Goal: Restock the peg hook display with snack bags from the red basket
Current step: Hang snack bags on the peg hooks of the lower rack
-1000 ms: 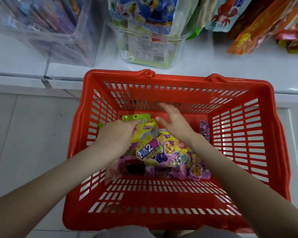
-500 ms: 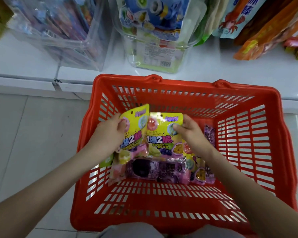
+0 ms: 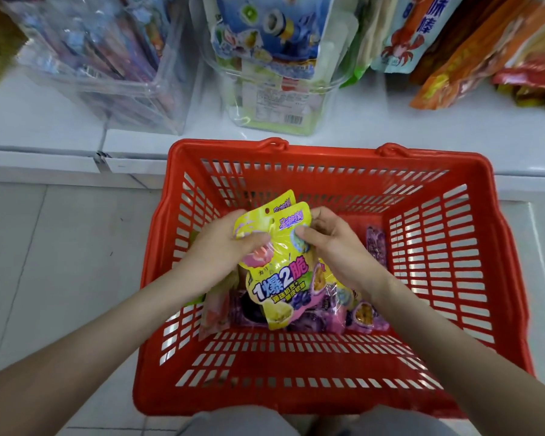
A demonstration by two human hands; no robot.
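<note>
My one head camera looks steeply down from close above the red basket [image 3: 328,388], facing forward toward the white shelf [image 3: 359,130] beyond it.

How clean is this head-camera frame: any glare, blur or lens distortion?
Head view: even, soft lighting with faint shadows; the yellow printed snack bags in both hands are sharp, print legible; white glare streaks the clear plastic bins on the shelf; wide-angle bowing curves the red slotted plastic basket rim and stretches the forearms; top corners are softer.
</note>
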